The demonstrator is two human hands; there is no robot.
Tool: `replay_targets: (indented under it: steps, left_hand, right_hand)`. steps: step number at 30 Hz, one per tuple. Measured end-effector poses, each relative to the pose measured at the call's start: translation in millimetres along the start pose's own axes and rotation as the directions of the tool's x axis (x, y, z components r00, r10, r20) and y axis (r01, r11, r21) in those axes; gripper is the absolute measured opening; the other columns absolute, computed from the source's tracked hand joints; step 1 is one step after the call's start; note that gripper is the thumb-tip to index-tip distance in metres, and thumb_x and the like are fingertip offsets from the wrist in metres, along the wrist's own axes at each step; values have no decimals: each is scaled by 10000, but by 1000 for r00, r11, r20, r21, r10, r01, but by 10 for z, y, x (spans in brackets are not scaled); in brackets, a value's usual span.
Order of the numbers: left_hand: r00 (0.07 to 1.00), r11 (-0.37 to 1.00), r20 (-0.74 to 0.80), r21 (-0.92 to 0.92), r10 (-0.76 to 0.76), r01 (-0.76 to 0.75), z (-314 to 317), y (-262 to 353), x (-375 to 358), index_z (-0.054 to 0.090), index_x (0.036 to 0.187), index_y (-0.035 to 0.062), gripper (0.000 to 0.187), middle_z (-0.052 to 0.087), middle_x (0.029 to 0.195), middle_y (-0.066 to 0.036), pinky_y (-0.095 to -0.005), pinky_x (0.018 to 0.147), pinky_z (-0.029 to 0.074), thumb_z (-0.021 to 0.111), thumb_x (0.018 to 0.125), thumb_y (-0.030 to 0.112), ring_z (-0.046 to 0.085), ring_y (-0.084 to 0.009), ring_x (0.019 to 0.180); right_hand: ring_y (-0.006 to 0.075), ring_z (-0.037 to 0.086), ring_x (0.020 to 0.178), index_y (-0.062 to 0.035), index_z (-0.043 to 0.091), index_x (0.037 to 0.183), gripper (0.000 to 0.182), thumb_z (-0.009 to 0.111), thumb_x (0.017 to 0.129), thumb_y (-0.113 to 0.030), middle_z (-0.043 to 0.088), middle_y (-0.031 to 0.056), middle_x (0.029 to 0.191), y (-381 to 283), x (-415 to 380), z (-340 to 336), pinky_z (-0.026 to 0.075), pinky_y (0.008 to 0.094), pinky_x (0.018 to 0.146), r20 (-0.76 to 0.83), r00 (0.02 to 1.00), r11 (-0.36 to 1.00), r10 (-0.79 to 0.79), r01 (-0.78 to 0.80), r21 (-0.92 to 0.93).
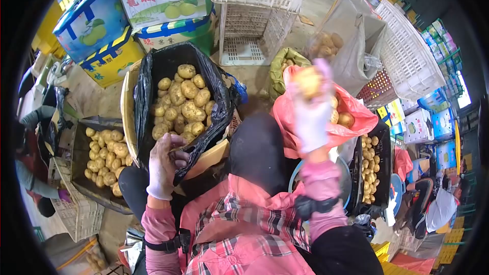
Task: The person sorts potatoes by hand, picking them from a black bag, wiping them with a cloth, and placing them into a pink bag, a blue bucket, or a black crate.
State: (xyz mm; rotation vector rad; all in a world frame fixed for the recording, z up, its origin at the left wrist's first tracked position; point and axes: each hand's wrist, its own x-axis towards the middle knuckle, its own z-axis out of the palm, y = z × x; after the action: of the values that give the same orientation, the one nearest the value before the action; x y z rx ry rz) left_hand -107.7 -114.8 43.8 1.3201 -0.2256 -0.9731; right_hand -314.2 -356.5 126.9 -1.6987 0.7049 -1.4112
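Observation:
My left hand (pixel 166 165), in a pale, dirt-stained glove, hovers by the near edge of a box lined with a black plastic bag (pixel 216 89). Its fingers are loosely bent and apart, with nothing visible between them. Potatoes (pixel 188 89) with soil on their skins fill that bag. My right hand (pixel 311 117), gloved and smeared by motion, grips a potato (pixel 307 81) above a red plastic bag (pixel 286 140). More potatoes (pixel 346 119) lie inside the red bag, partly hidden by the hand.
Crates of potatoes (pixel 108 159) stand at the left and at the right (pixel 370 168). White plastic crates (pixel 244 51) and printed fruit cartons (pixel 163 0) are stacked ahead. A green sack (pixel 277 74) sits beyond the red bag. Other people (pixel 440 206) are at both sides.

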Motion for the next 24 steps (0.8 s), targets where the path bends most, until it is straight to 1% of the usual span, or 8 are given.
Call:
replay_targets:
  steps: [3,5,7,13,16,18,21,24]
  left_hand:
    - [999,993,-41,-121,-16,11,-144,-95,40,615,1104,65,360,660,1006,-74,-252,632,511,504,1037,401,638,-146,740]
    - [994,989,-109,-147,-14,-2,-236,-104,66,613,1126,71,355,662,1022,-64,-273,679,521,515,1033,399,641,-152,784]
    - [993,985,-109,-165,35,-53,-354,-76,73,613,1138,82,342,663,1043,-50,-283,718,523,524,1030,394,640,-158,812]
    - [961,993,-249,50,120,-110,-700,-4,92,625,1179,76,353,666,1070,-45,-243,742,510,556,1014,380,626,-114,835]
    - [974,957,-178,277,139,-86,-666,-4,396,629,1200,75,351,666,1051,-37,-227,723,494,557,1014,363,610,-98,807]
    - [993,916,-72,396,96,-60,-642,-170,897,631,1202,51,356,672,1017,-44,-238,708,489,565,1003,339,606,-104,796]
    - [1000,663,10,748,2,-9,-285,-21,1493,622,1190,-13,375,686,971,-91,-281,737,503,575,972,288,614,-141,813]
    - [999,406,-42,913,-9,42,-248,-422,2449,607,1204,-32,477,688,1073,-235,-378,876,514,604,920,352,670,-303,990]
  right_hand:
    - [342,513,1283,-75,471,1424,559,647,894,-102,550,169,1359,436,452,-863,438,422,1076,279,940,664,-198,338,-667]
    - [395,400,1388,-111,557,1373,480,597,894,-118,502,183,1447,988,424,-1058,390,470,1116,660,751,302,-24,634,-711]
    - [377,427,1385,-151,632,1300,419,556,891,-107,481,195,1474,1212,312,-981,408,455,1104,683,578,376,447,571,-730]
    - [377,633,1109,-145,708,1178,303,548,922,-165,602,191,1324,768,506,-552,508,429,938,430,689,416,583,201,-887]
    - [384,653,1033,-103,687,1197,305,548,942,-197,664,195,1188,486,547,-222,514,424,902,494,867,582,67,368,-725]
    - [326,676,1036,-93,679,1210,301,553,972,-226,698,193,1112,65,379,305,511,391,909,498,867,866,-18,262,-426]
    - [327,689,979,-102,713,1092,218,639,915,-205,719,132,1060,-1,78,1047,532,394,856,567,797,889,-209,396,-228]
    - [253,693,876,-46,704,1074,193,661,907,-134,722,122,972,404,-92,1563,534,342,782,433,895,956,-110,214,-200]
